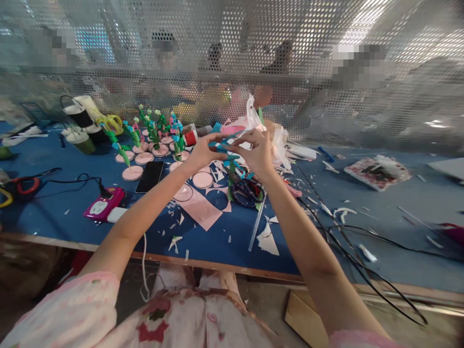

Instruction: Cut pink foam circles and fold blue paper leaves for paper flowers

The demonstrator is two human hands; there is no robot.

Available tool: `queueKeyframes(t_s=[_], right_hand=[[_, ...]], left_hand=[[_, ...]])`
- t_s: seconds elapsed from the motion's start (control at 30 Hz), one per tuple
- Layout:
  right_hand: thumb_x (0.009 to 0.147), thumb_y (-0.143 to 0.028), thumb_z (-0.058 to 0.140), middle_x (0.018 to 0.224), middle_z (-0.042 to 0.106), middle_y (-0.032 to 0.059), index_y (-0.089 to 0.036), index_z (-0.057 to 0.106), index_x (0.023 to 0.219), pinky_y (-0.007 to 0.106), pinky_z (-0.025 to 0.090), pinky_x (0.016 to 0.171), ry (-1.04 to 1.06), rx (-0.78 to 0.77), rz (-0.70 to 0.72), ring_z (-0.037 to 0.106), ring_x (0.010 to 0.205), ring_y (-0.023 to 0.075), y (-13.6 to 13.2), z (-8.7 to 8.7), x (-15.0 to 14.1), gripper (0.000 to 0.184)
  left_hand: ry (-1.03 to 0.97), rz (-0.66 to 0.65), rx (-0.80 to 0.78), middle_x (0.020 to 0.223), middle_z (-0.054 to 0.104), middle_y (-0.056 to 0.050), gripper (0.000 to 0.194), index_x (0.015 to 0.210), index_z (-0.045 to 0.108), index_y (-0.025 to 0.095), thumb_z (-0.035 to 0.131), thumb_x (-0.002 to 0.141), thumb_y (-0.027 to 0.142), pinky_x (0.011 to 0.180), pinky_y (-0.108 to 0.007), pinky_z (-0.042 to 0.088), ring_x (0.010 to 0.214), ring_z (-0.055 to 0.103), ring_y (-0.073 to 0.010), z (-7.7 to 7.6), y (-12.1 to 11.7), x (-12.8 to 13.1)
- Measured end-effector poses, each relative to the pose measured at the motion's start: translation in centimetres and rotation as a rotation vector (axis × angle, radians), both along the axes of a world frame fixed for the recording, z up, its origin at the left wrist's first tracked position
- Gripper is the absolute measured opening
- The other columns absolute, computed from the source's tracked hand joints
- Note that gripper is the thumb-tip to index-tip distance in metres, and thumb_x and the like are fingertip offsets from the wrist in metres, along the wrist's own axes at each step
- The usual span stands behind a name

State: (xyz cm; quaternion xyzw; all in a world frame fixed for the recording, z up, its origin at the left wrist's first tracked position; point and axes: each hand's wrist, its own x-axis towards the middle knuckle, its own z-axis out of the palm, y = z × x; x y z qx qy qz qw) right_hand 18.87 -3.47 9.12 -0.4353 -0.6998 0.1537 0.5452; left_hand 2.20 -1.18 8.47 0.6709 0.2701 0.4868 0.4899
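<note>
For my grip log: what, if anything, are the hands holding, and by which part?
Thin blue material, at the fingertips of the left hand and right hand; the exact part gripped is unclear.

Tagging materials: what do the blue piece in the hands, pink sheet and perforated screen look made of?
Blue piece: matte, thin; paper or thin foam, too small to tell.
Pink sheet: matte, probably paper or craft foam; flat with cut curved edges.
Perforated screen: likely metal; grey sheen, regular holes.
</note>
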Motion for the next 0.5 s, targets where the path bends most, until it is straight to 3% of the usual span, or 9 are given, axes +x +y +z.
queueKeyframes(t_s=[0.1,0.27,0.4,0.5], right_hand=[[0.069,-0.043,0.074,0.077,0.056,0.004,-0.025,0.068,0.069,0.044,0.048,0.08,-0.058,0.089,-0.031,0.054,0.084,0.0224,0.01,0.11,0.29,0.018],[0.07,-0.04,0.073,0.073,0.057,0.0024,-0.023,0.064,0.065,0.034,0.046,0.067,-0.052,0.076,-0.024,0.052,0.071,0.0171,-0.07,0.37,0.37,0.02],[0.066,-0.038,0.075,0.073,0.06,0.0015,-0.02,0.063,0.07,0.03,0.043,0.063,-0.054,0.046,-0.109,0.051,0.065,0.0141,-0.2,0.49,0.1,0.022],[0.072,-0.041,0.068,0.07,0.061,0.0018,-0.018,0.062,0.071,0.029,0.041,0.062,-0.029,-0.015,-0.102,0.051,0.063,0.013,-0.39,0.53,-0.23,0.024]], left_hand=[[-0.006,-0.002,0.012,0.103,0.064,-0.008,0.059,0.1,0.064,0.012,0.085,0.046,0.023,0.072,-0.027,0.052,0.085,0.063,-0.0177,0.0,0.25,-0.13],[0.017,0.024,0.018,0.093,0.065,-0.006,0.048,0.09,0.063,0.011,0.084,0.048,0.024,0.072,-0.028,0.051,0.08,0.062,-0.0167,0.38,0.28,-0.36],[0.084,0.172,0.101,0.099,0.065,-0.007,0.048,0.093,0.065,0.012,0.083,0.049,0.018,0.078,-0.029,0.049,0.088,0.061,-0.0192,0.76,0.09,-0.7],[0.154,0.278,0.169,0.096,0.065,-0.008,0.046,0.096,0.066,0.012,0.082,0.052,0.016,0.08,-0.031,0.047,0.087,0.06,-0.0207,0.92,-0.11,-0.86]])
